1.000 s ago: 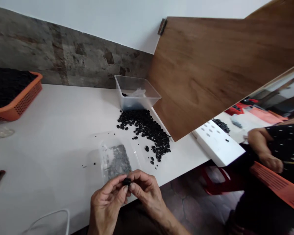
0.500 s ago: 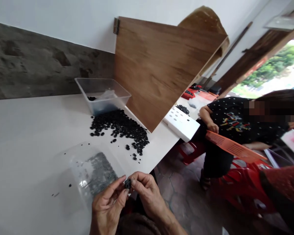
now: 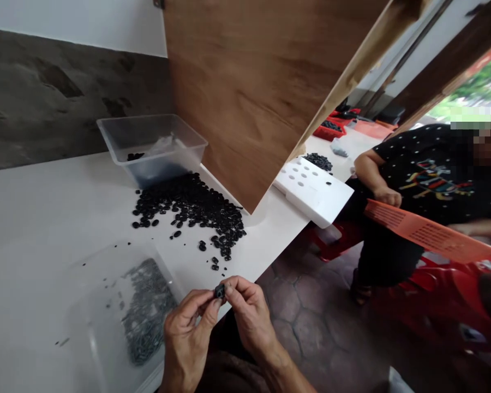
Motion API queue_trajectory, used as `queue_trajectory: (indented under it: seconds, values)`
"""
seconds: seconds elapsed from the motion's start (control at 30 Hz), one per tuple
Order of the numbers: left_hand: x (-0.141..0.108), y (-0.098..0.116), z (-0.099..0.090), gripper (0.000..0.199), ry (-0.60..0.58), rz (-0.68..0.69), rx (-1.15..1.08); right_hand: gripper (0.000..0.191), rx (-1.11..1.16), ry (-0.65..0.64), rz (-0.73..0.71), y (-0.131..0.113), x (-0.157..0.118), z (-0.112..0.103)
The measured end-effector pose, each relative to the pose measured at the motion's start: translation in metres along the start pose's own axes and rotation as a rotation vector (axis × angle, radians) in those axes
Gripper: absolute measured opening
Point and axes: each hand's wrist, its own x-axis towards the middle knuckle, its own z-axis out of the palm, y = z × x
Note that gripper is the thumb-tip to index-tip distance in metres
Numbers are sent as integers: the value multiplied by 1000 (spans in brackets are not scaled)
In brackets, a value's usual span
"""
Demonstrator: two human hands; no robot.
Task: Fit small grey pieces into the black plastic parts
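Observation:
Between the fingertips of both hands is a small black plastic part (image 3: 220, 291) with an opening in its face. My left hand (image 3: 192, 322) pinches it from the left, thumb below and fingers above. From the other side my right hand (image 3: 247, 311) grips it between thumb and forefinger. Both hands are just off the table's front edge. To their left stands a clear plastic tub (image 3: 92, 338) with many small grey, metallic-looking pieces (image 3: 147, 311) in it. Beyond the hands a spread pile of small black parts (image 3: 196, 204) lies on the white table (image 3: 36, 218).
A clear bin (image 3: 155, 158) stands behind the pile, beside an upright brown wooden panel (image 3: 249, 93). Right of the panel are a white box with holes (image 3: 317, 191) and a red tray (image 3: 329, 130). Another person (image 3: 429, 174) sits at the right, holding an orange perforated basket (image 3: 429, 229).
The camera view has shifted, so the table's tub and bin appear further left and the person further right. Both hands still hold the small black part together.

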Motion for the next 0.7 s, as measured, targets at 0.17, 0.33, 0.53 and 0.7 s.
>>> queue_trajectory:
  seconds: [0.17, 0.33, 0.53, 0.7]
  values:
    - [9, 3, 10, 11, 4, -171, -37, 25, -87, 1, -35, 3, 4, -12]
    - [25, 15, 16, 20, 54, -256, 109, 28, -471, 73, -408, 1, 4, -21]
    - [37, 27, 26, 23, 68, -190, 324, 42, -720, 74, -591, -8, 7, -28]
    - [41, 21, 37, 22, 23, -202, 304, 48, -804, 93, -690, -14, 11, -38]
